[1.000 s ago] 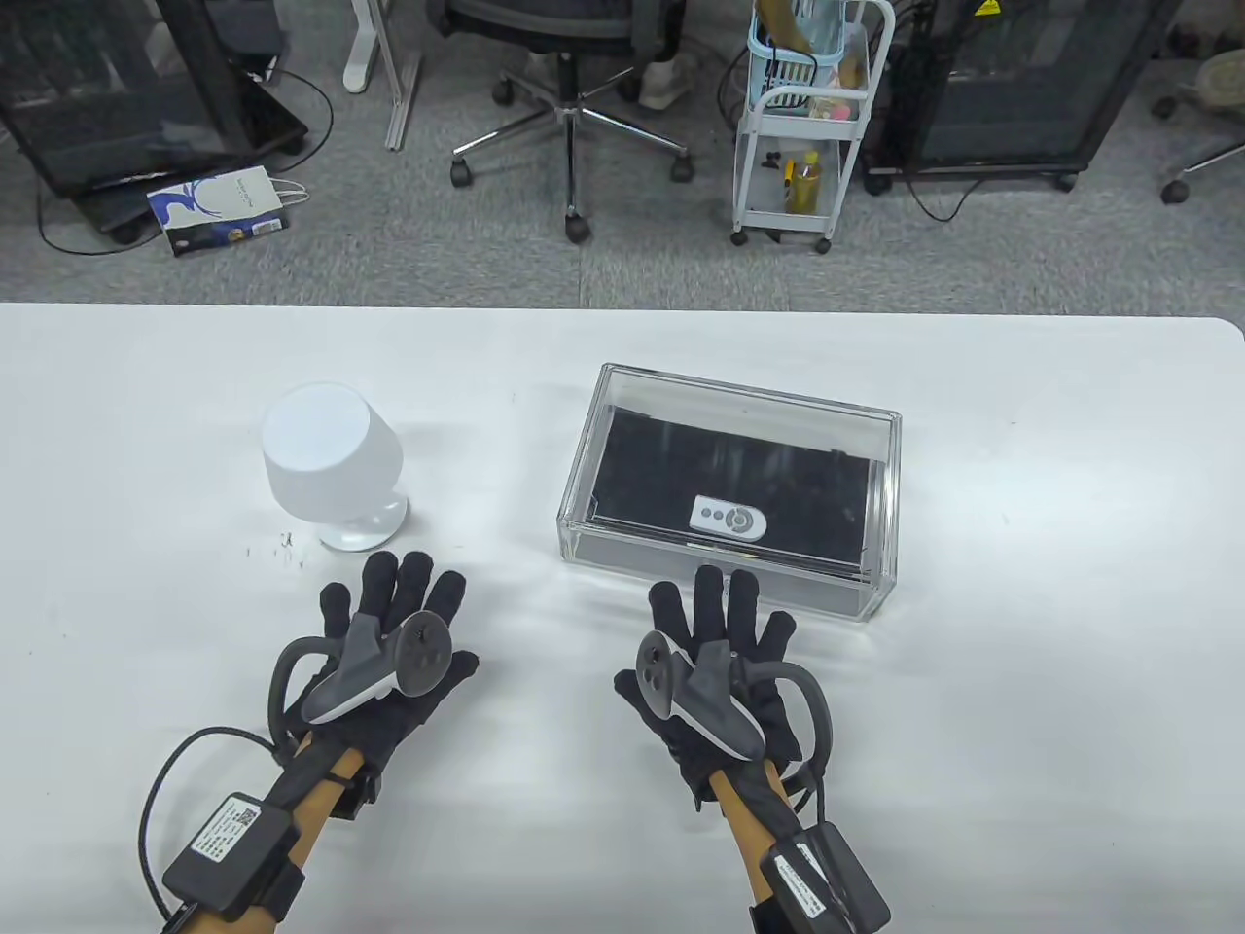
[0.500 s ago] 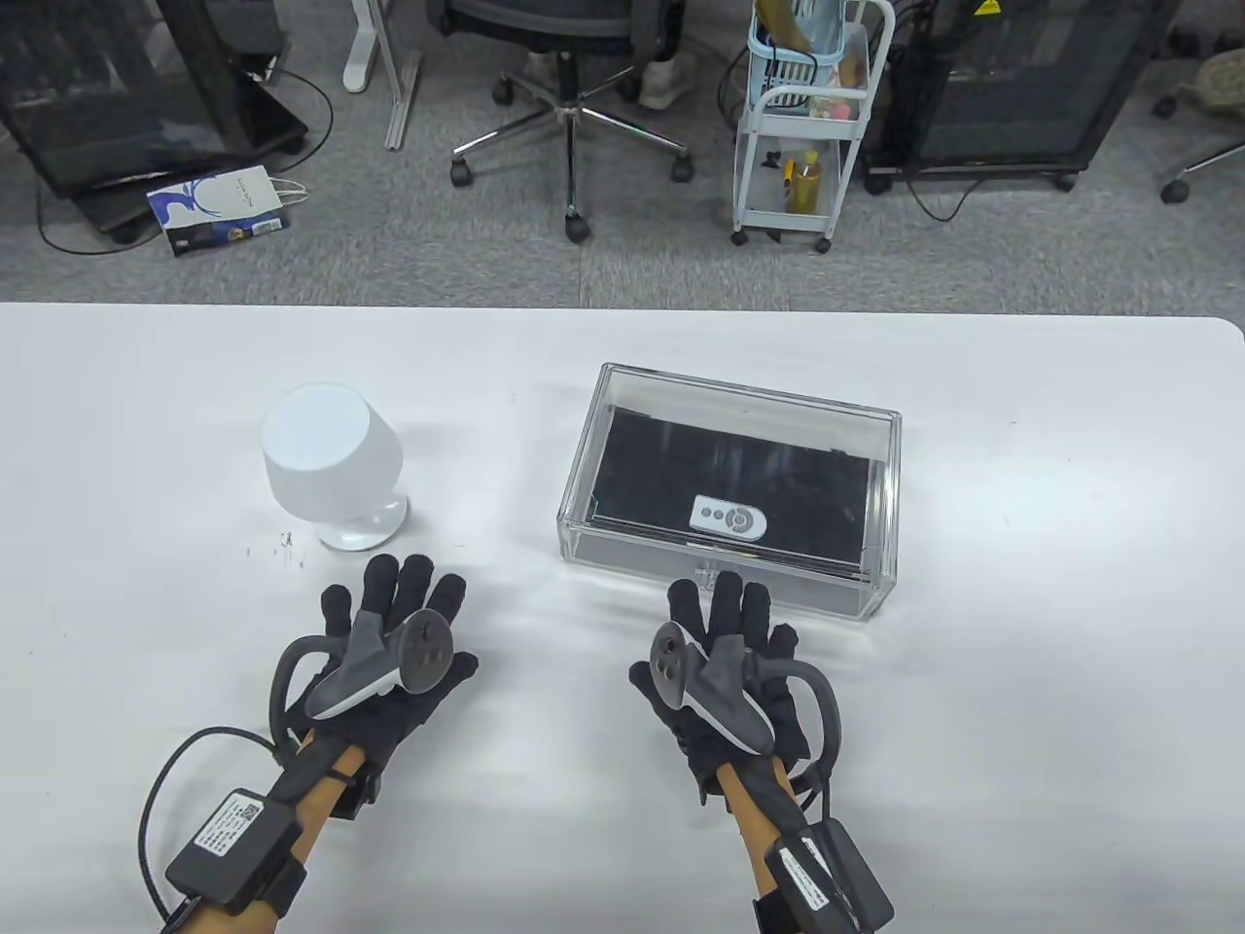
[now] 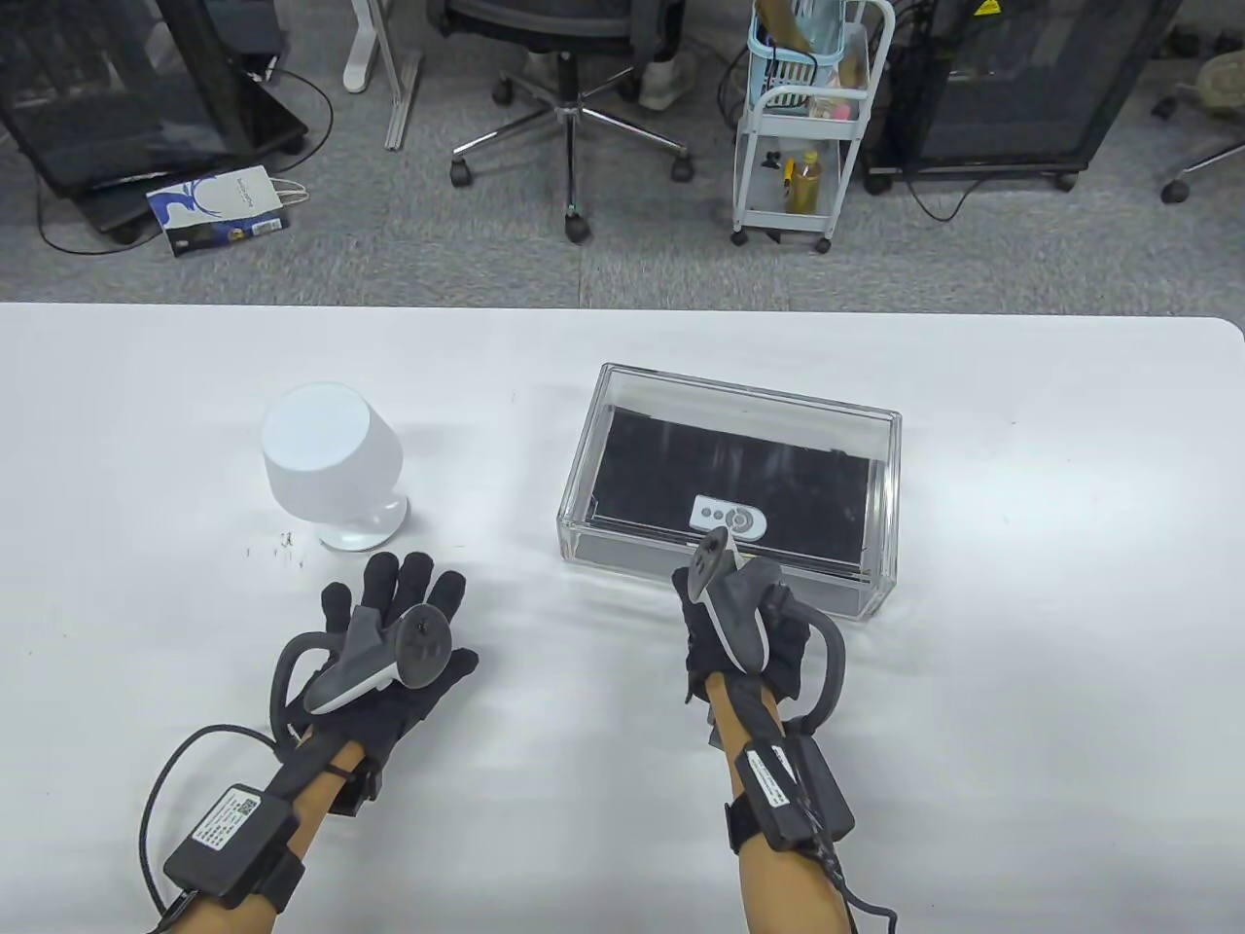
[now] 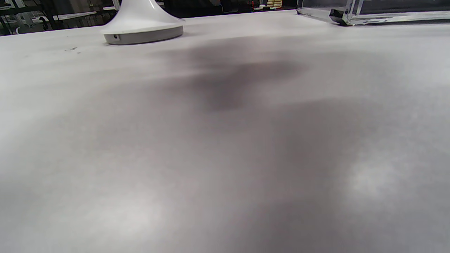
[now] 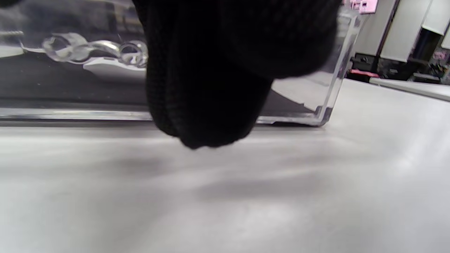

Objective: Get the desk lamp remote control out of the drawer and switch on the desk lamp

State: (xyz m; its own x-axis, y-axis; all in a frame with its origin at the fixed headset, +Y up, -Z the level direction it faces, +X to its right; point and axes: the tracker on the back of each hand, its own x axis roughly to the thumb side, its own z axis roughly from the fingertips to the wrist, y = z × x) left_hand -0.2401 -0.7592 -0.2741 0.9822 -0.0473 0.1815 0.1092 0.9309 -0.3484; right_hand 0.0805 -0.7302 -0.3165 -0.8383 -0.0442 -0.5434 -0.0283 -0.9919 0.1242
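The clear drawer box (image 3: 836, 428) holds the remote (image 3: 728, 518) — right hand (image 3: 744, 632) fingers bunched together at its front.

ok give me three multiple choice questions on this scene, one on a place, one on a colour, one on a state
1. Where is the remote control?
A. inside the clear drawer box
B. beside the lamp
C. in the left hand

2. What colour is the desk lamp?
A. black
B. white
C. yellow

3. What is the left hand doing?
A. gripping the lamp
B. lifting the remote
C. lying on the table, holding nothing

Answers:
1 A, the table view shows it through the clear top on the black liner.
2 B, shade and base are both white.
3 C, its fingers lie spread on the tabletop, short of the lamp, while the right hand is at the box front.
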